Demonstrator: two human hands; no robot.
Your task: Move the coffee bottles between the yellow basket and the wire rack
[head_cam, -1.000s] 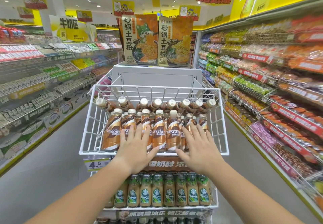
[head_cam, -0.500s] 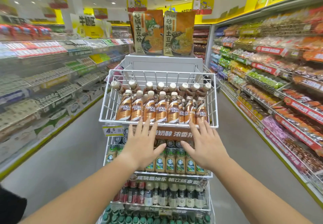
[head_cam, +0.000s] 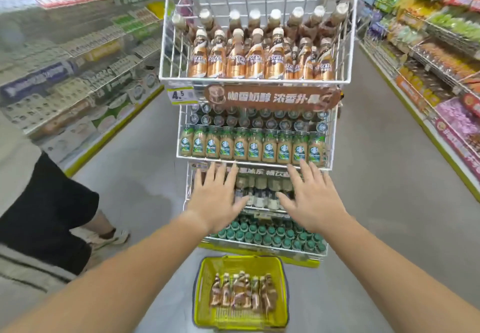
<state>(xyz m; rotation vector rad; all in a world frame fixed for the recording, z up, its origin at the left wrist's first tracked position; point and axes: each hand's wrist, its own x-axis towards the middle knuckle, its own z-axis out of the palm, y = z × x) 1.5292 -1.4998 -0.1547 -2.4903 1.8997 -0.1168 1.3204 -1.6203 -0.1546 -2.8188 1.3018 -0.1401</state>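
**A:** From the head camera, where are the hands?

**B:** Both are out in front of the lower tiers of the wire rack [head_cam: 171, 47]. The left hand [head_cam: 217, 197] and the right hand [head_cam: 311, 197] are spread wide with straight fingers, holding nothing.

**A:** And the coffee bottles [head_cam: 255, 60]?

**B:** Most stand upright in rows in the rack's top tier. A smaller batch [head_cam: 241, 293] lies side by side in the yellow basket [head_cam: 204, 293], on the floor [head_cam: 376, 202] just in front of the rack's foot.

**A:** Anyone else?

**B:** A person in black shorts [head_cam: 44, 215] stands at the left.
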